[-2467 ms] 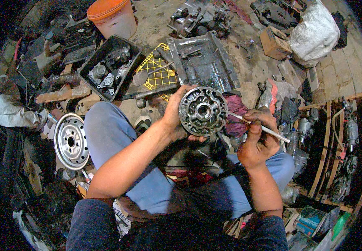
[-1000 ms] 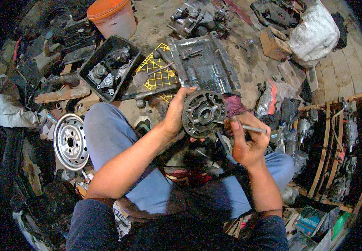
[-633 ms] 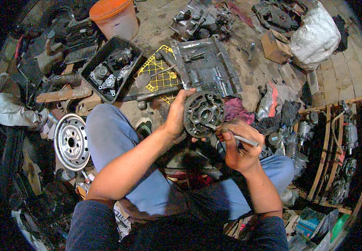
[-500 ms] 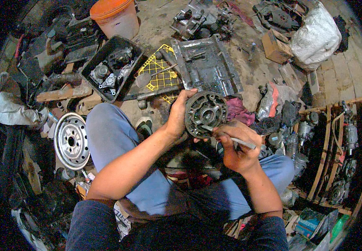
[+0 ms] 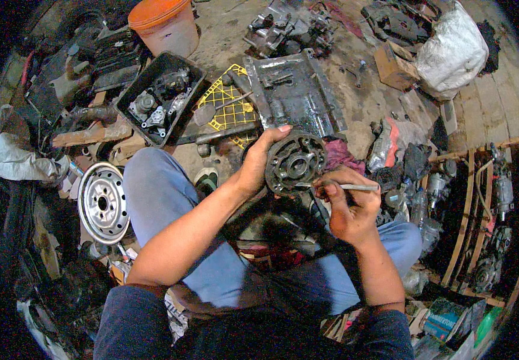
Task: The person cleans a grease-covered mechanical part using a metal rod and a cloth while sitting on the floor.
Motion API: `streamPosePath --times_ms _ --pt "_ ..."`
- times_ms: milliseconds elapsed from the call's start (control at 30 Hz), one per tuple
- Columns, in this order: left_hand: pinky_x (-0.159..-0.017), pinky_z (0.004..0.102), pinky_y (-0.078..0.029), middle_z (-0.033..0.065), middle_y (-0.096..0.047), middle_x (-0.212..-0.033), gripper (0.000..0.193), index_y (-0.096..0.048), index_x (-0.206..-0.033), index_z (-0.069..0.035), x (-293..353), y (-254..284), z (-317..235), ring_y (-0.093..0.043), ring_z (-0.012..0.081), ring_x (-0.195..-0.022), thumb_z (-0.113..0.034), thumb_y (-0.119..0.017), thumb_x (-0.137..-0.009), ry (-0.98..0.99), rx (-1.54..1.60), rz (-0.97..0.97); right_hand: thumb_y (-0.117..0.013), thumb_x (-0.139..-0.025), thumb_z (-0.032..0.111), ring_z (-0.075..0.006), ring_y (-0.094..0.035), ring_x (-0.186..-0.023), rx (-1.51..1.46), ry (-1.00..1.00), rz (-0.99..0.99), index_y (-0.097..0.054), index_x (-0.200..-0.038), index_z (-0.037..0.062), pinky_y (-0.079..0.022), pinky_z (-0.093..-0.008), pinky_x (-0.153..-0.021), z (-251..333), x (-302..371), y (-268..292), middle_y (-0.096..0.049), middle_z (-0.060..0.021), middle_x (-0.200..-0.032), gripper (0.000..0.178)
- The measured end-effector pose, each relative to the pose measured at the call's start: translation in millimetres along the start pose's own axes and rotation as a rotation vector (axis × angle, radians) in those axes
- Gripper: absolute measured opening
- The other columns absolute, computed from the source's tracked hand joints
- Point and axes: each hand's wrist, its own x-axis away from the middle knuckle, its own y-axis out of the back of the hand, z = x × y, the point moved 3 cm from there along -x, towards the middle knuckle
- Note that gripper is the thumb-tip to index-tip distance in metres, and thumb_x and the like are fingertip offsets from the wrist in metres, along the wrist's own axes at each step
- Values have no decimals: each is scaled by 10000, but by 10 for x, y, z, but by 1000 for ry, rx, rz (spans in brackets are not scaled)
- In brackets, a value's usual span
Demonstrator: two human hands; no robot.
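Observation:
A round, dark metal machine part (image 5: 296,157) with a raised ring at its centre and several openings is held up above my lap. My left hand (image 5: 256,168) grips it by its left edge, thumb on the upper rim; its other fingers are hidden behind the part. In my right hand (image 5: 351,210) a thin grey metal rod (image 5: 361,187) is pinched between thumb and fingers, lying nearly level. Its tip reaches the lower rim of the round part; whether it touches the metal I cannot tell.
Ahead lies a black, oily metal tray (image 5: 295,96), beside a yellow plastic grid (image 5: 232,108). A black bin (image 5: 162,99) of metal parts and an orange-lidded bucket (image 5: 166,30) stand further left. A steel wheel rim (image 5: 103,203) leans by my left knee; a wooden rack (image 5: 466,219) is right.
My right hand has shifted slightly right, and the rod has swung from slanting to nearly level. The round part has tilted a little in my left hand, which stays in place.

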Motion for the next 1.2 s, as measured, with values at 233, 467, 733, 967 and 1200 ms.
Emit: streamPosePath --times_ms 233,467,733,967,1200 --pt "-887 349 -540 130 -701 -1087 522 -641 -1169 -18 19 -9 -33 -680 234 -942 -451 -444 -953 -77 -29 13 -709 -811 -24 -284 -630 -629 64 142 14 -684 -913 2 -513 -370 -564 34 -4 -126 -676 -122 -797 108" --pt "-895 335 -531 129 -688 -1119 535 -622 -1215 -6 23 44 -5 -668 226 -965 -427 -405 -966 -192 -13 -57 -630 -900 -21 -237 -658 -611 63 146 -21 -667 -918 -14 -519 -317 -568 33 21 -112 -700 -117 -781 42" --pt "-931 346 -523 143 -667 -1177 630 -564 -1318 31 69 -44 -43 -649 233 -1040 -441 -339 -966 -340 -20 28 -609 -904 -40 -230 -651 -590 124 238 -127 -654 -928 -24 -510 -317 -521 31 157 -205 -698 -129 -780 53" --pt "-952 348 -513 140 -650 -1207 652 -542 -1336 28 114 -94 -44 -632 229 -1076 -456 -333 -953 -463 -91 -29 -590 -895 -69 -237 -661 -607 133 317 -213 -592 -939 -17 -524 -327 -542 9 186 -258 -704 -158 -817 69" --pt "-1001 351 -478 134 -629 -1264 660 -544 -1330 26 120 -71 -21 -611 222 -1129 -473 -337 -951 -501 -73 -97 -619 -871 -63 -263 -641 -592 166 272 -229 -602 -945 -10 -516 -356 -526 -9 160 -269 -699 -153 -820 93"
